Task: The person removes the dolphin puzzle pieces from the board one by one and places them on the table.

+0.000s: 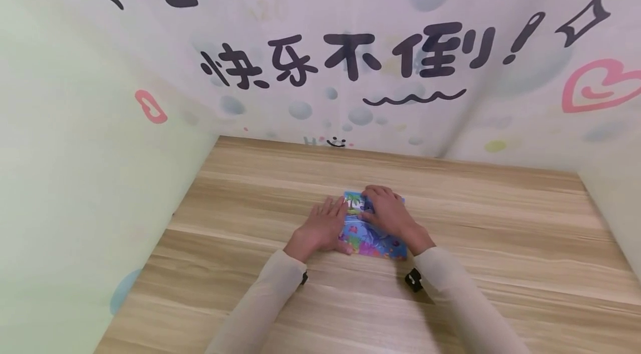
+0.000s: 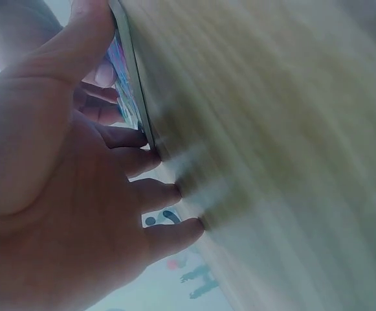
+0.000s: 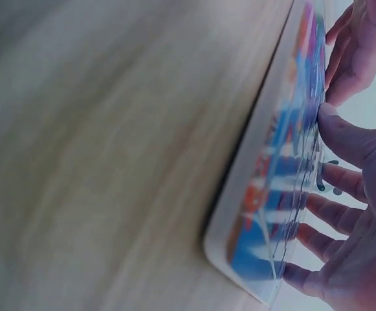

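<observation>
A flat puzzle board (image 1: 373, 240) printed with a bright sea scene and a palm tree lies on the wooden table. Its pale, thick edge and rounded corner show in the right wrist view, where the board (image 3: 265, 220) has seams across its top. My left hand (image 1: 323, 227) rests along the board's left side. In the left wrist view this hand (image 2: 77, 188) has spread, fairly straight fingers with tips down on the table, and its thumb lies at the board's near edge. My right hand (image 1: 393, 215) lies over the board's far right part, fingers extended and fingertips touching its top.
The wooden table (image 1: 225, 287) has light grain and reaches back to a white printed cloth wall (image 1: 300, 126) with large dark characters. Pale side walls stand left and right. A black wrist strap (image 1: 413, 280) shows under the right sleeve.
</observation>
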A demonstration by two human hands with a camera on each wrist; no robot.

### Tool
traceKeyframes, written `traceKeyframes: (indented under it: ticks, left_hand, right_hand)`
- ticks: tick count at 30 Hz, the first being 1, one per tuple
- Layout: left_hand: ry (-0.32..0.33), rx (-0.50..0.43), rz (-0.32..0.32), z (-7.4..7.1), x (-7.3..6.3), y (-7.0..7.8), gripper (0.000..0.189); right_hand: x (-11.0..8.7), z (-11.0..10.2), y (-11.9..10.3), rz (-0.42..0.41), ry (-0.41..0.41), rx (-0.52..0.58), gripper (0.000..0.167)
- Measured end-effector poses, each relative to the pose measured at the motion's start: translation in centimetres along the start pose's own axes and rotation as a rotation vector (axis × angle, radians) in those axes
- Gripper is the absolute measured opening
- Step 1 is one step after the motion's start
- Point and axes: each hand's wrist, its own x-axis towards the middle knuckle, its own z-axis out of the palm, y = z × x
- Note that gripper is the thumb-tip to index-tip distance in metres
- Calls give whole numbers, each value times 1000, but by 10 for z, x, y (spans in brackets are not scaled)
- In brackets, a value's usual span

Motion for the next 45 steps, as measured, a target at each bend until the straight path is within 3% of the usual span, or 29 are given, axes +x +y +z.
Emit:
traceKeyframes:
  ticks: [7,28,36,45]
  left_hand:
    - [10,17,-10,-1,1,2,110]
    - [0,2,-11,-4,2,3,108]
    - [1,-2,-9,-3,3,4,109]
    - [-1,-16,-28,-2,1,3,107]
  right_hand:
    - [0,-6,1,-30,18,28,42]
    - [4,-3,-1,-24,-25,-73,50]
    - [3,-3,6,-32,-8,2,48]
    - [-5,-16,18,-40,37,-39,48]
